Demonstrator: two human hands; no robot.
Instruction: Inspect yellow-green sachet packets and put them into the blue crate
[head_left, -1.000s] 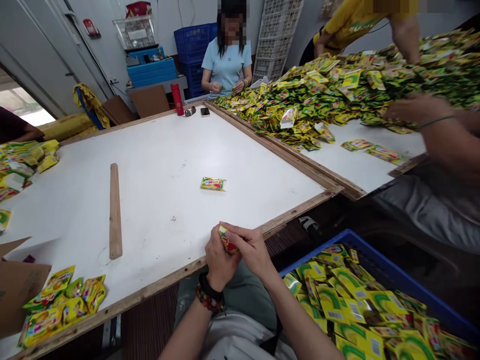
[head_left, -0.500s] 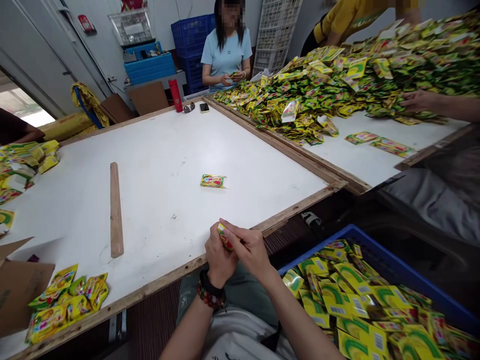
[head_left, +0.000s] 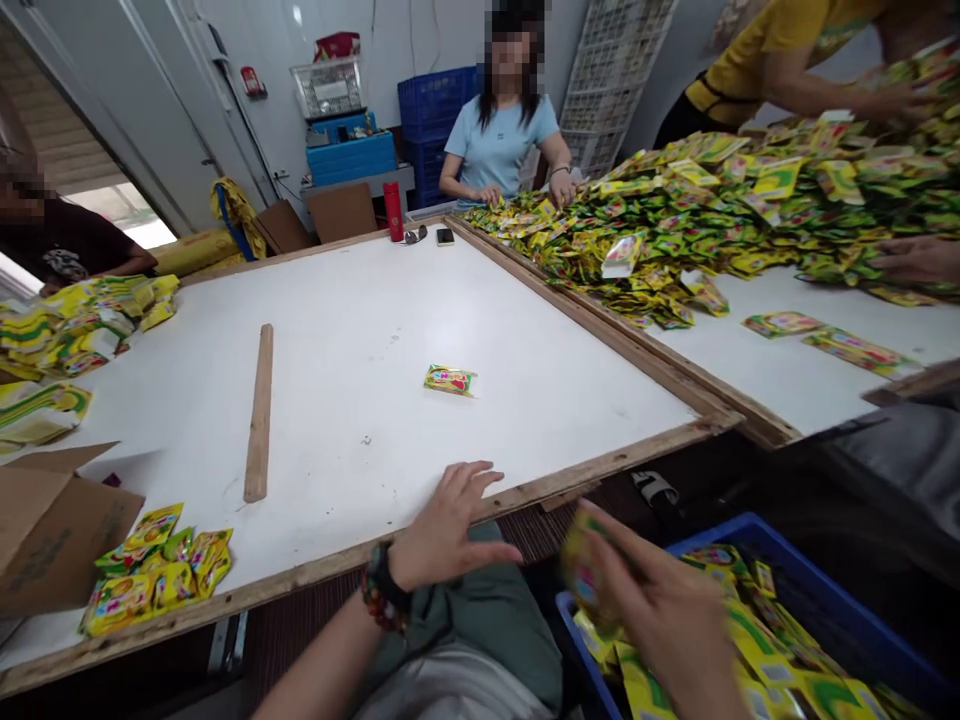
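Observation:
My right hand, smeared by motion, grips a small yellow-green printed packet between thumb and fingers. It hovers over the near side of a blue plastic crate holding many yellow boxes of similar print. With its fingers spread and nothing in them, my left hand is at the table's wooden front edge. Beyond it, one flat printed packet lies alone on the white table.
A wooden strip, a cardboard box and shiny packets are on the left. A wooden rim divides my table from a big packet heap. Several people work around; a red bottle stands at the far edge.
My hands, together on the packet before, have come apart. The right has carried the packet rightward to the crate; the left has let go and opened. The view has shifted left.

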